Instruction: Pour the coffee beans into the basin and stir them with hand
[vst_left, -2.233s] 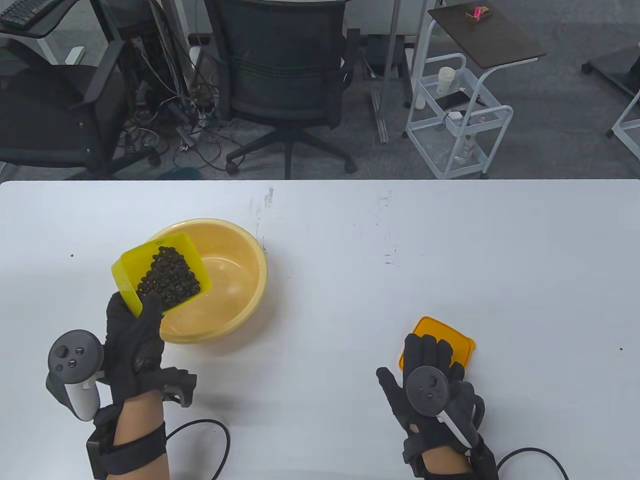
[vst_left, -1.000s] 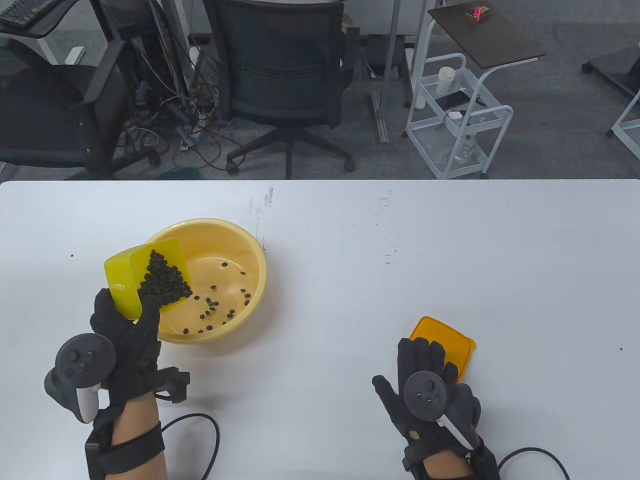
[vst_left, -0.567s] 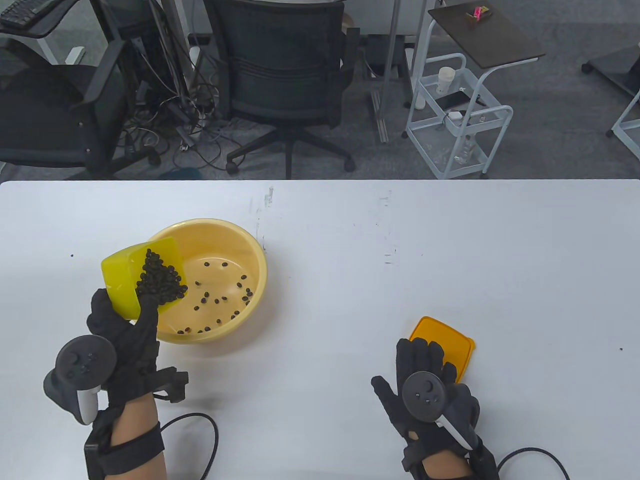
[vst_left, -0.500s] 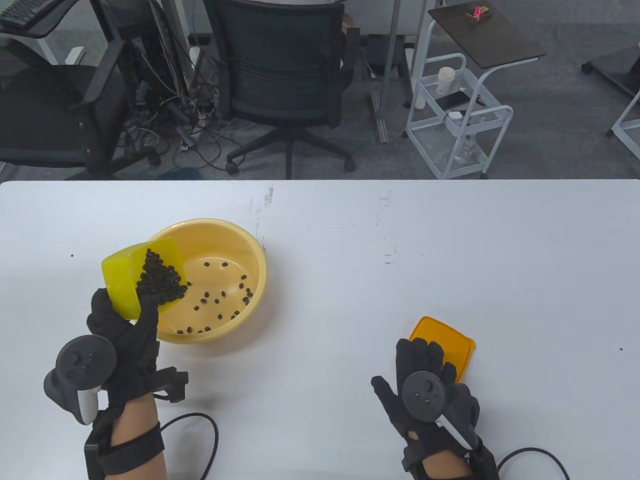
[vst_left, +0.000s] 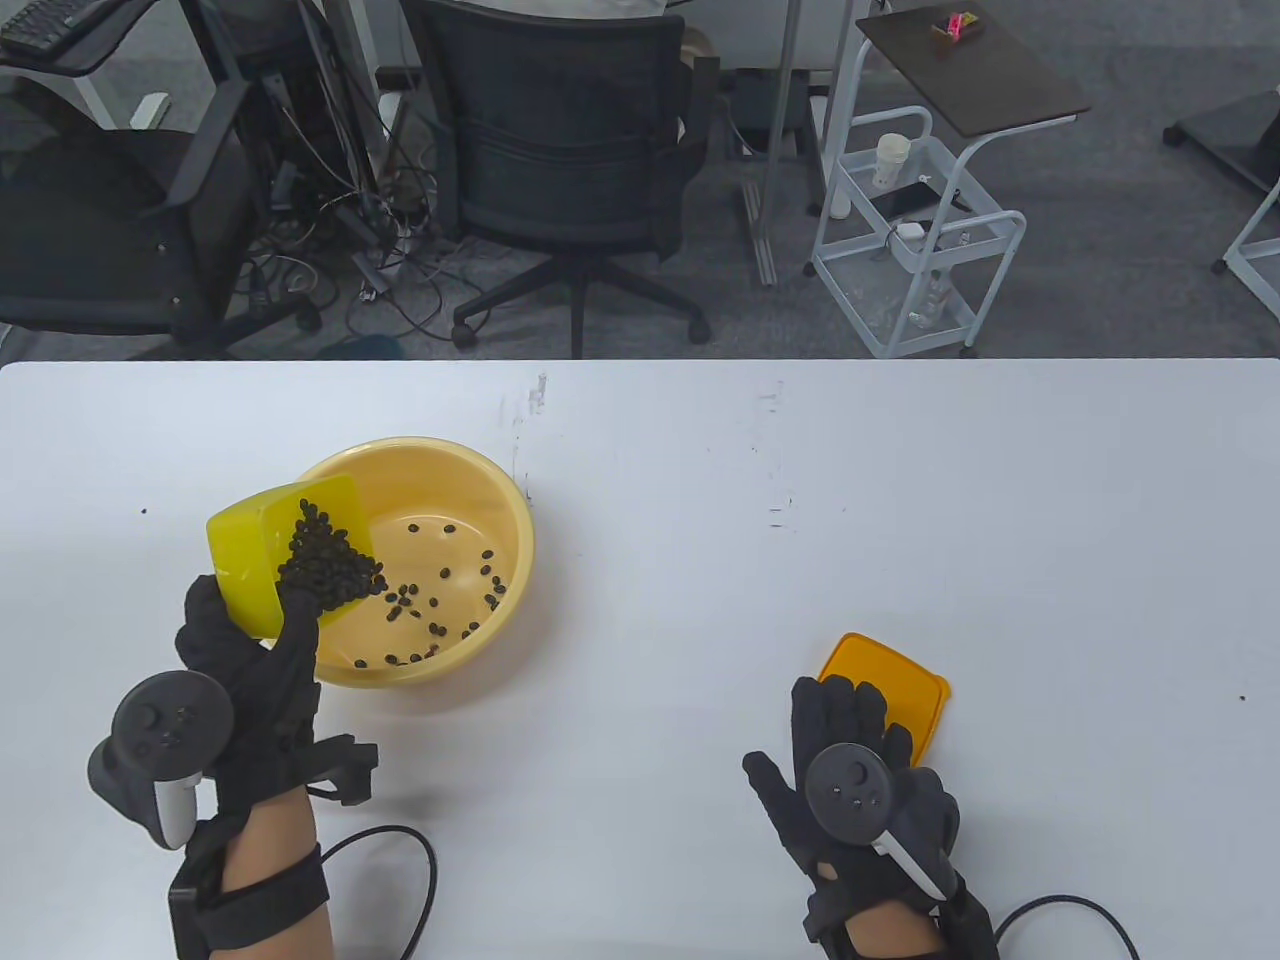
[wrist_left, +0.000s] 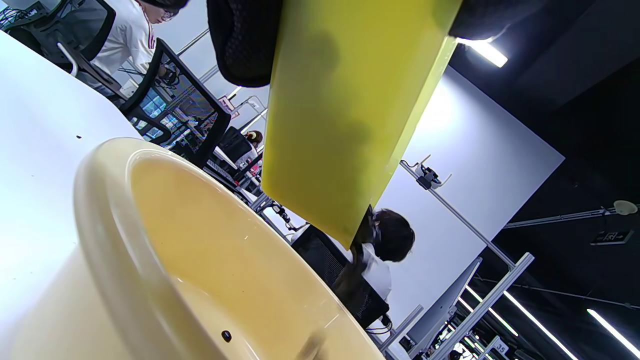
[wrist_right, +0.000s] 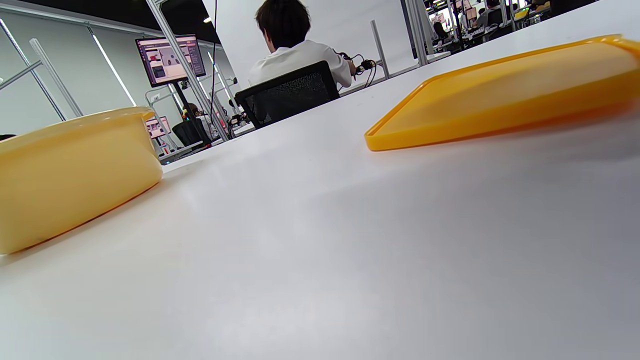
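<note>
A pale yellow basin (vst_left: 505, 500) stands on the white table (vst_left: 760, 560), with several coffee beans (vst_left: 440, 600) scattered on its floor. My left hand (vst_left: 255, 650) grips a bright yellow box (vst_left: 245, 560) tilted over the basin's left rim, a heap of beans (vst_left: 325, 565) at its lower lip. In the left wrist view the box (wrist_left: 345, 115) hangs over the basin (wrist_left: 150, 240). My right hand (vst_left: 850, 740) lies flat on the table, fingertips at the edge of an orange lid (vst_left: 900, 675). The right wrist view shows the lid (wrist_right: 500, 95) and the basin (wrist_right: 75, 170).
Cables (vst_left: 390, 850) trail from both wrists along the table's near edge. Beyond the far edge stand office chairs (vst_left: 570, 150), a white wire cart (vst_left: 910, 240) and tangled wiring on the floor. A person sits at a desk in the background of the right wrist view.
The box tipped further over the basin and beans began falling in; more lie on the basin floor now. The right hand slid slightly back off the lid.
</note>
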